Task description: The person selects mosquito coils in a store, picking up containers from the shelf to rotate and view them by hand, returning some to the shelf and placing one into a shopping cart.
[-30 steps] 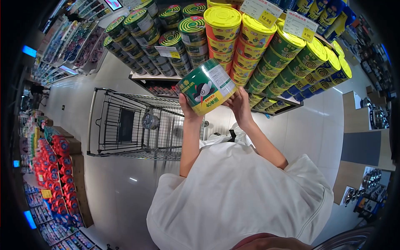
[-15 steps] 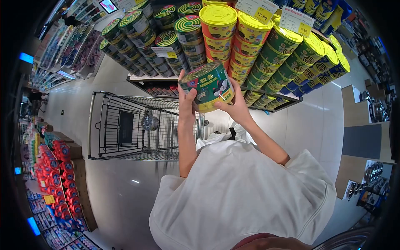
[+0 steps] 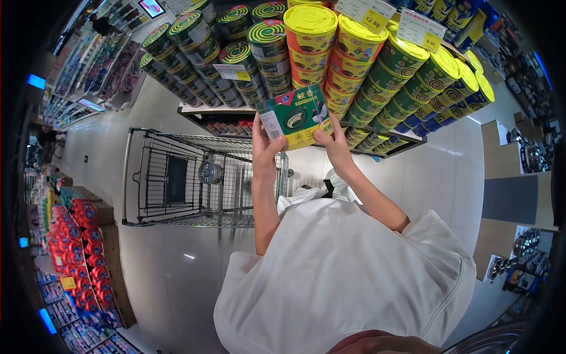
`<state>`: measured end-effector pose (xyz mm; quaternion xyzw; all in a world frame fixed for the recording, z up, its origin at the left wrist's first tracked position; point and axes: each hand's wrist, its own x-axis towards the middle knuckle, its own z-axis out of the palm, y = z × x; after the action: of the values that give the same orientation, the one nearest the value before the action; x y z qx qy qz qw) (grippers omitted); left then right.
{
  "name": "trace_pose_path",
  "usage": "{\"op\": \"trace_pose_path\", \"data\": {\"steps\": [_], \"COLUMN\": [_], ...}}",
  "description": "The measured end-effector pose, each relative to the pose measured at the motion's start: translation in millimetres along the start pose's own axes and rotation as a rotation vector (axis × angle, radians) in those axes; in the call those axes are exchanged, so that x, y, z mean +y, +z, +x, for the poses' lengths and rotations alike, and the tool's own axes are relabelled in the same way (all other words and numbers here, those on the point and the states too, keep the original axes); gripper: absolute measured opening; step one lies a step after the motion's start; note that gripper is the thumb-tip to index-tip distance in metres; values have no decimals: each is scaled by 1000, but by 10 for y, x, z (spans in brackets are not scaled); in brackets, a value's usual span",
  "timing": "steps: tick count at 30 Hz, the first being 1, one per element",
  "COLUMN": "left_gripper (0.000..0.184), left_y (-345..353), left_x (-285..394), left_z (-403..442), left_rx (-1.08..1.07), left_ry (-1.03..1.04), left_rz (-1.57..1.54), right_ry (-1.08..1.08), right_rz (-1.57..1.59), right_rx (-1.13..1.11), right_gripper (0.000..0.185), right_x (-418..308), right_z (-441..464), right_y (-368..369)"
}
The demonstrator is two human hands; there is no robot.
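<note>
Between my two hands is a green and yellow mosquito coil tin (image 3: 296,121), its printed side and a white barcode label facing me. My left hand (image 3: 266,143) grips its left side, thumb on the lower front. On the right side, my right hand (image 3: 335,143) clasps it with the thumb near the lower right corner. The fingers behind the tin are mostly hidden. Just beyond it rise stacks of dark green tins with coil-patterned lids (image 3: 270,44) and yellow-lidded orange and yellow tubs (image 3: 311,36).
A wire shopping cart (image 3: 177,180) stands on the left, with a round clear item (image 3: 210,173) in it. Price cards (image 3: 367,15) top the stacked display. Red packages (image 3: 76,251) are piled at far left. Pots (image 3: 533,154) stand on wooden displays at right.
The tin has been turned and tilted, so its lid no longer shows and the barcode side faces me. Both hands still hold it in nearly the same place.
</note>
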<state>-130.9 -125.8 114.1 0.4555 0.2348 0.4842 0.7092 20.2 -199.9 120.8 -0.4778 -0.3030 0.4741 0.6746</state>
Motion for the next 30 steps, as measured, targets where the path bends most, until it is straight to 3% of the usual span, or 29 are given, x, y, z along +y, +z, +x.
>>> {"op": "trace_pose_path", "data": {"steps": [10,16,18,24,29,30], "left_gripper": [90,75,63,52,58,60], "left_y": [-102,-87,-123,-276,-291,-272], "left_x": [-24,26,4,136,303,361], "left_z": [-74,-119,-93,-63,-133,-147], "left_rx": [59,213,240,233,251,232], "left_ry": [-4,5,96,135,88,65], "left_rz": [-24,-20,87,294,452,528], "right_ry": [19,6,22,10,-21,-96], "right_rz": [-27,18,12,22,22,-123], "right_rx": [-31,-19,-19,-79,-133,-167], "right_gripper": [65,72,74,79,83,87], "right_x": [-1,11,-22,83,116,146], "right_z": [11,66,71,157,174,190], "right_y": [113,230,287,385,472,459]}}
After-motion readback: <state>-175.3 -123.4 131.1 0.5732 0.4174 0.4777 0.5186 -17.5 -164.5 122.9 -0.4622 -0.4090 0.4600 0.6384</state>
